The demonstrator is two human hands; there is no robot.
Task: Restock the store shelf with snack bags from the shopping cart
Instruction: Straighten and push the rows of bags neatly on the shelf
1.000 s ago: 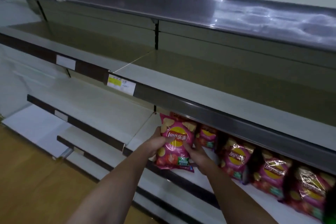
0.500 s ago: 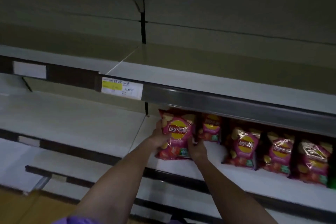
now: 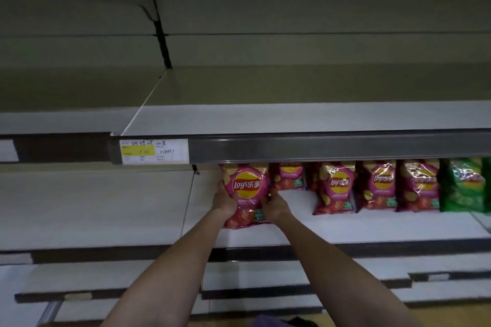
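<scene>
1. Dim store shelving point(image 3: 292, 117) fills the whole view, tier over tier; the top tier is cut off by the upper edge, and the lowest boards run out of sight below.
2. Under the middle tier's metal lip point(image 3: 332, 146), the tops of all the bags are hidden in shadow.
3. Right of the hands, a row of pink bags point(image 3: 377, 188) stands upright on the white shelf board point(image 3: 345, 228); a green bag point(image 3: 463, 188) at the far right is cut off by the frame edge.
4. Both forearms reach up from below, and the pink chip bag point(image 3: 245, 194) stands at the left end of that row, held between the two hands.
5. One more pink bag point(image 3: 288, 176) sits farther back, partly covered.
6. Left hand point(image 3: 224, 200) grips the bag's left edge, its fingers mostly hidden behind it.
7. Right hand point(image 3: 275, 207) holds the right edge; its fingertips are hard to make out.
8. Writing on the price label point(image 3: 151, 151) is too blurred to read.
</scene>
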